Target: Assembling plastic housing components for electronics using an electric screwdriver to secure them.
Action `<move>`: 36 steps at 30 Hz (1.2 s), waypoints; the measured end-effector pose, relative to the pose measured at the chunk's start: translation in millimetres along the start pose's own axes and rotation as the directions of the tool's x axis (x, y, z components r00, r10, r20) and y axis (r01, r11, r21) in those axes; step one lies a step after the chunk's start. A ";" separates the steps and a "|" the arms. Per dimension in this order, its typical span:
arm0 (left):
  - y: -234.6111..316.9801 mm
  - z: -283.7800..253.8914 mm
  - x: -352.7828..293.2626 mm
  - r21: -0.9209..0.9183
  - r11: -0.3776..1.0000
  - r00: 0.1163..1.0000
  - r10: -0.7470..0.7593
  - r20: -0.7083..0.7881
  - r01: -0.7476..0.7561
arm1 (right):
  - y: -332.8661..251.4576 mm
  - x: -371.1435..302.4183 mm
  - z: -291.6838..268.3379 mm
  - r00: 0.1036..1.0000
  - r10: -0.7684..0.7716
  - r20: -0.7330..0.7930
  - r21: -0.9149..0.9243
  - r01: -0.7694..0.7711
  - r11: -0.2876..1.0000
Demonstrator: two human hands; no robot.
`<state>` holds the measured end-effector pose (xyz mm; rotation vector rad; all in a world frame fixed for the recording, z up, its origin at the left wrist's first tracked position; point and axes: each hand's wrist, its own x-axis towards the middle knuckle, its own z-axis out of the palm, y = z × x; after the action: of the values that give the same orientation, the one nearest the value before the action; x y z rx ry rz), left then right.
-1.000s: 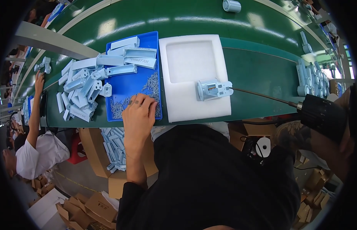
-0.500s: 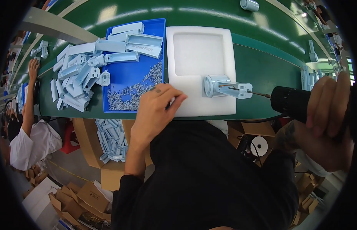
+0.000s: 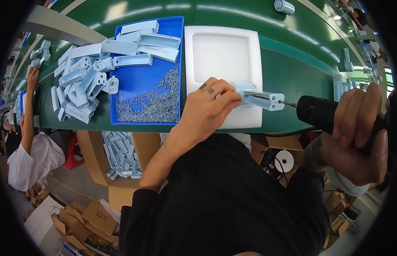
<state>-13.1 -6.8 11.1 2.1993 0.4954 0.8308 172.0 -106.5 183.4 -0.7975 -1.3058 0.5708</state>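
Observation:
A light blue plastic housing point(image 3: 269, 101), a round cup with a trough-shaped handle, lies on the white foam block point(image 3: 224, 123). My left hand point(image 3: 209, 109) is at its round end, thumb and fingers closed against the rim; the fingers hide part of the cup. In my right hand point(image 3: 358, 123) is a black power screwdriver point(image 3: 314, 114), held level. Its long thin bit passes through the handle's end into the trough, toward the cup. Left of the foam, a blue tray point(image 3: 141, 121) holds many small screws point(image 3: 158, 104) and several light blue handle pieces point(image 3: 158, 40).
More light blue pieces point(image 3: 81, 87) are heaped left of the tray. Below the green bench point(image 3: 296, 72) stands a cardboard box point(image 3: 94, 158) of similar parts. Another housing point(image 3: 284, 6) lies at the far side. A co-worker in a white sleeve point(image 3: 34, 160) reaches over the bench at left.
My left hand has moved right, from over the foam's left edge to the housing's round end. The screwdriver has shifted slightly left, its bit still in the housing.

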 end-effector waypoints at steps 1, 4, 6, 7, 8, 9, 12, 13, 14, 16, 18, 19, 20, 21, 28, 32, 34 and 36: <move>-0.2 1.3 0.3 -0.019 1.000 1.000 0.009 -0.005 -0.009 | 0.3 -0.4 -0.1 1.000 0.001 0.000 0.000 -0.001 1.000; -1.8 5.2 2.3 -0.035 0.999 1.000 0.013 -0.018 -0.014 | 1.5 -0.2 -0.7 1.000 0.001 0.001 0.018 -0.001 1.000; -3.2 6.5 3.0 -0.029 1.000 1.000 0.002 -0.031 -0.003 | 2.3 -0.2 -1.2 1.000 0.001 0.001 0.031 -0.001 1.000; -3.7 6.9 3.1 -0.029 1.000 1.000 0.002 -0.031 -0.003 | 2.5 -0.7 -2.0 1.000 0.001 0.000 0.037 -0.001 0.999; -4.3 7.0 3.4 -0.019 1.000 0.999 0.010 -0.034 -0.010 | 2.7 -1.1 -2.9 1.000 0.001 -0.001 0.044 -0.001 0.999; -5.0 6.8 3.6 -0.008 1.000 0.999 0.017 -0.038 -0.017 | 3.4 -1.0 -1.5 1.000 0.000 -0.002 0.044 0.000 0.999; -6.9 4.9 2.7 0.028 0.999 0.999 0.036 -0.036 -0.035 | 7.6 -1.4 2.3 0.999 0.033 -0.030 0.044 -0.032 0.999; -7.0 4.3 1.4 0.053 0.998 0.998 0.047 -0.032 -0.046 | 9.1 -2.2 3.2 0.998 0.043 -0.036 0.051 -0.041 0.998; -8.4 0.5 -0.2 0.090 0.994 0.998 0.057 -0.028 -0.054 | 11.6 -2.5 5.2 0.998 0.049 -0.041 0.069 -0.046 0.997; -6.8 6.0 -0.9 0.116 0.991 0.997 0.074 -0.037 -0.069 | 9.5 -5.0 5.2 0.997 0.057 -0.047 0.115 -0.051 0.992; -8.6 9.4 -1.7 0.166 0.983 0.995 0.089 -0.039 -0.082 | 9.0 -8.4 3.4 0.997 0.064 -0.047 0.142 -0.056 0.988; -8.1 11.7 -1.2 0.152 0.981 0.990 0.129 -0.063 -0.118 | 8.7 -11.1 0.6 0.996 0.082 -0.047 0.136 -0.075 0.988; -8.2 13.5 0.3 0.134 0.978 0.981 0.174 -0.086 -0.162 | 9.6 -15.0 -2.1 0.997 0.065 -0.041 0.170 -0.057 0.984; -8.2 13.7 0.9 0.172 0.972 0.981 0.173 -0.085 -0.157 | 10.5 -19.6 -4.9 0.995 0.050 -0.083 0.142 -0.038 0.989; -6.7 13.2 -3.6 0.177 0.973 0.978 0.170 -0.122 -0.147 | 8.2 -21.7 -3.9 0.974 0.075 -0.212 0.069 -0.062 0.996; -8.4 17.5 -9.4 0.141 0.987 0.988 0.092 -0.120 -0.075 | -2.7 -19.9 -2.8 0.962 0.121 -0.246 0.044 -0.114 0.993; -6.2 15.3 -9.8 0.086 0.994 0.985 0.076 -0.158 -0.063 | -1.2 -22.6 -5.2 0.962 0.079 -0.262 0.069 -0.063 0.996; -3.8 12.2 -11.0 -0.030 0.999 0.973 0.030 -0.227 -0.038 | 0.3 -24.0 -8.2 0.959 0.041 -0.280 0.093 -0.015 0.996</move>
<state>-12.9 -16.5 -2.8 2.0978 0.5502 1.1082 175.4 -126.2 167.8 -0.7922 -1.0015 0.5135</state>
